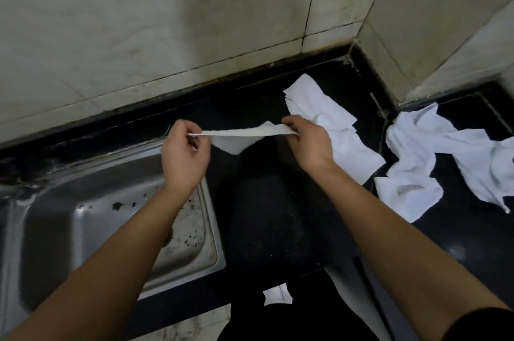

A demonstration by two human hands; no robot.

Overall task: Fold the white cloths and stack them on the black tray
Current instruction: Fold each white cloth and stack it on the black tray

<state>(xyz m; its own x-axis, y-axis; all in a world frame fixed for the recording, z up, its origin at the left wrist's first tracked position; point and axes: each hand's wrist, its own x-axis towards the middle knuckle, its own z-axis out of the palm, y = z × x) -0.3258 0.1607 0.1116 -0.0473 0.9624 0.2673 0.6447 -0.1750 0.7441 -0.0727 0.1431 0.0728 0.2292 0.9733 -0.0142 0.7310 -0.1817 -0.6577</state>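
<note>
The left hand (185, 154) and the right hand (307, 143) each pinch one end of a white cloth (239, 137). They hold it stretched in the air above the counter (267, 201), near its back edge and just to the right of the steel sink (83, 215). The top edge is tight between the two pinches, and the middle hangs down in a loose point. From this I judge the cloth to be thin, light and very soft. It has no stiffness, it will sag wherever it is not held, and it is not fragile. The best hold seems to be at the corners, with the fingertips, so that the edges can meet straight. A crumpled heap (333, 129) of cloth lies behind the right hand, and more loose cloths (434, 151) lie toward the right back corner. The black tray I cannot make out against the dark counter.
</note>
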